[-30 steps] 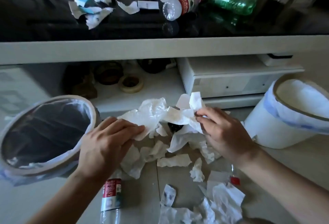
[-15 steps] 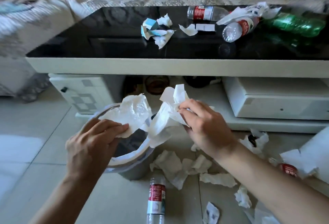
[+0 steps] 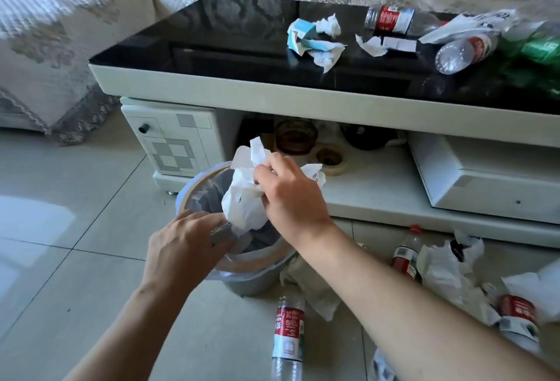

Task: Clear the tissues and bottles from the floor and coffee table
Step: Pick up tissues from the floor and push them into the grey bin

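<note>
My right hand (image 3: 288, 195) is shut on a wad of white tissues (image 3: 242, 205) and holds it over the mouth of a grey bin (image 3: 251, 283) with a plastic liner. My left hand (image 3: 188, 247) reaches over the bin's near rim, with its fingertips down inside and hidden. Clear bottles with red labels lie on the floor (image 3: 288, 332) (image 3: 406, 256) (image 3: 518, 317) among crumpled tissues (image 3: 445, 271). The black-topped coffee table (image 3: 227, 38) carries more tissues (image 3: 315, 44), two clear bottles (image 3: 391, 20) (image 3: 463, 51) and a green bottle (image 3: 542, 47).
A covered sofa (image 3: 60, 32) stands behind and left of the table. Under the tabletop are a white drawer unit (image 3: 175, 138), a dark jar (image 3: 295, 136), a tape roll (image 3: 328, 159) and a white box (image 3: 485, 174). Pale floor tiles (image 3: 60, 229) stretch left of the bin.
Both hands lifted tissues off the floor pile and carried them left to the bin. My left hand has dipped into the bin, and my right hand has bunched its tissues above it.
</note>
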